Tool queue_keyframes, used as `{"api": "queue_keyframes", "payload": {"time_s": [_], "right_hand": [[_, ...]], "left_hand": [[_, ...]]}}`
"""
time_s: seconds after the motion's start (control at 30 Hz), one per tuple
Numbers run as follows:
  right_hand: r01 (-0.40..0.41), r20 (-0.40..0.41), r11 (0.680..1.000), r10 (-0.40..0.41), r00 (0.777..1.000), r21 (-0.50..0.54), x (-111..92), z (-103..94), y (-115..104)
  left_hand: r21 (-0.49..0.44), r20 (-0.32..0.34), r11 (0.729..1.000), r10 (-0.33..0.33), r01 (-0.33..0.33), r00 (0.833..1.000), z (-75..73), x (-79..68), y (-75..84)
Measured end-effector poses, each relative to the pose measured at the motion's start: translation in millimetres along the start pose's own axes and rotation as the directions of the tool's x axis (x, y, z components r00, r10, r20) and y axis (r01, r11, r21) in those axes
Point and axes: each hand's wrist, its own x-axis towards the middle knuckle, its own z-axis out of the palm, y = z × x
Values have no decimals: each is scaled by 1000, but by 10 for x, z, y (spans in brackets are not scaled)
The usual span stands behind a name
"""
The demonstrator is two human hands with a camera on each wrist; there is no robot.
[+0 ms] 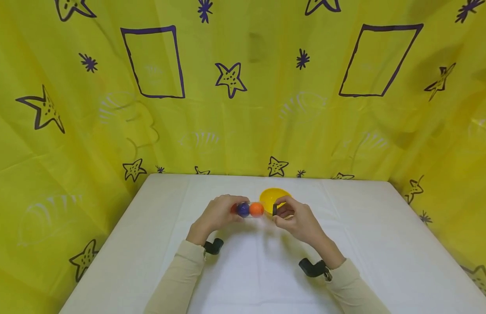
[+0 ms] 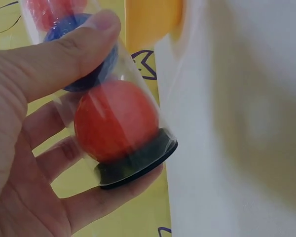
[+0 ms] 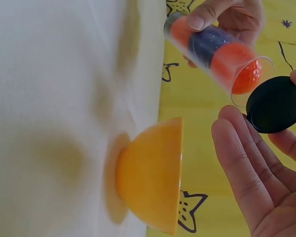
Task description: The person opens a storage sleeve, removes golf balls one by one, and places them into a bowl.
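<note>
My left hand [image 1: 217, 212] holds a clear plastic tube [image 3: 218, 53] above the table, thumb on one side and fingers on the other. Inside, a blue ball [image 1: 243, 209] sits between a red ball [image 2: 116, 121] and an orange ball [image 1: 256, 209]. A black base closes the tube's left end, and its right end is uncovered, as the right wrist view shows. My right hand [image 1: 299, 221] pinches a round black cap [image 3: 276, 104] just apart from that uncovered end. On the table, a yellow bowl [image 1: 268, 197] stands behind and beside the right hand.
A white cloth covers the table [image 1: 243, 270]. Yellow curtain [image 1: 262, 117] with drawn stars and frames hangs behind and along both sides of it. Each wrist wears a black camera mount [image 1: 312, 267].
</note>
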Motion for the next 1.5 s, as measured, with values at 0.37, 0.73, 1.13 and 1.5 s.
{"api": "queue_keyframes", "payload": {"time_s": [0.37,0.73,1.13,1.5], "right_hand": [[-103,117,994,98,988,35,11,124,56],[-63,250,997,51,967,37,-3,293,164],[-147,273,989,137,952,14,-15,378,242],[-194,226,972,220,949,-131,-18,390,243]], "left_hand": [[-33,-43,998,-55,53,998,-35,-30,-27],[-56,-67,996,-75,71,995,-42,-34,-31],[-55,-60,997,-66,62,996,-43,-31,-61],[-65,-46,995,-83,80,996,-54,-34,-67]]}}
